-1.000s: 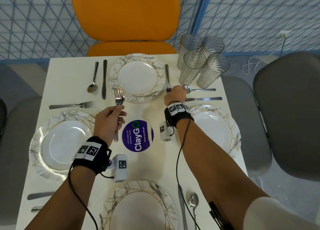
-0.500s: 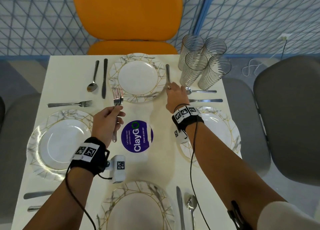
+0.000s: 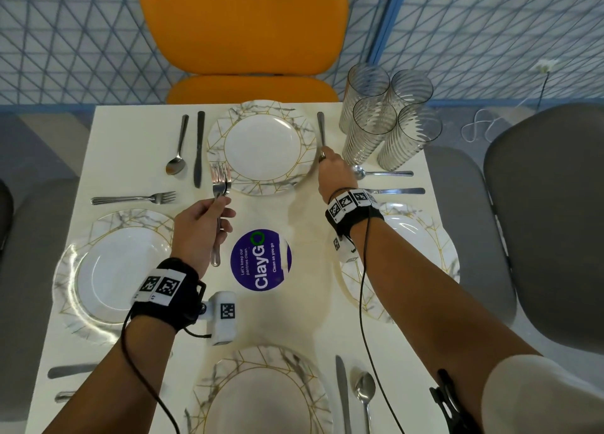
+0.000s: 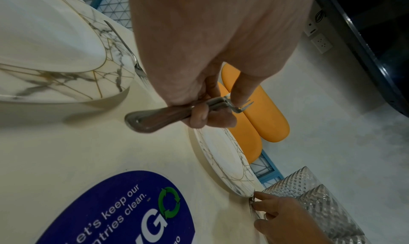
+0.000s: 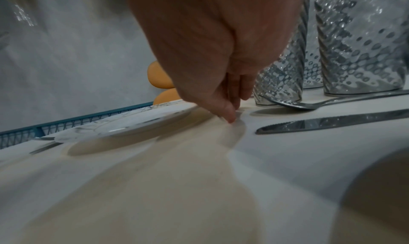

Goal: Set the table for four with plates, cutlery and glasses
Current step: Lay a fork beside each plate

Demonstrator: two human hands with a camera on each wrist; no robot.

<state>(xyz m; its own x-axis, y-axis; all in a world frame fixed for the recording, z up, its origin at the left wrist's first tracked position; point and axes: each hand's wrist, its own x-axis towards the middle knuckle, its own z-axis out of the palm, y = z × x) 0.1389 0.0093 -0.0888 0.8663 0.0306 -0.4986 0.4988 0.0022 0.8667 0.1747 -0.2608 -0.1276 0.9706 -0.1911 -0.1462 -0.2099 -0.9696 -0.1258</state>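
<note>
My left hand (image 3: 202,224) hovers over the table centre and grips stacked forks (image 3: 219,185) by their handles, tines pointing away; the left wrist view shows the fingers curled round the forks (image 4: 168,115). My right hand (image 3: 333,172) reaches to the right of the far plate (image 3: 261,146) and pinches the tine end of a fork (image 3: 321,129) that lies flat there, handle pointing away. Its fingertips (image 5: 230,118) touch the table beside that plate. Several ribbed glasses (image 3: 389,119) stand bunched at the back right corner, just right of this hand.
Plates sit at the left (image 3: 111,270), right (image 3: 421,257) and near (image 3: 261,397) sides. Spoons, knives and one fork (image 3: 134,199) lie beside them. A purple ClayGo sticker (image 3: 261,260) marks the centre. An orange chair (image 3: 242,24) stands at the far side and grey chairs at both sides.
My right hand has slid the fork away along the far plate's right side. My left hand has stayed almost still with its forks.
</note>
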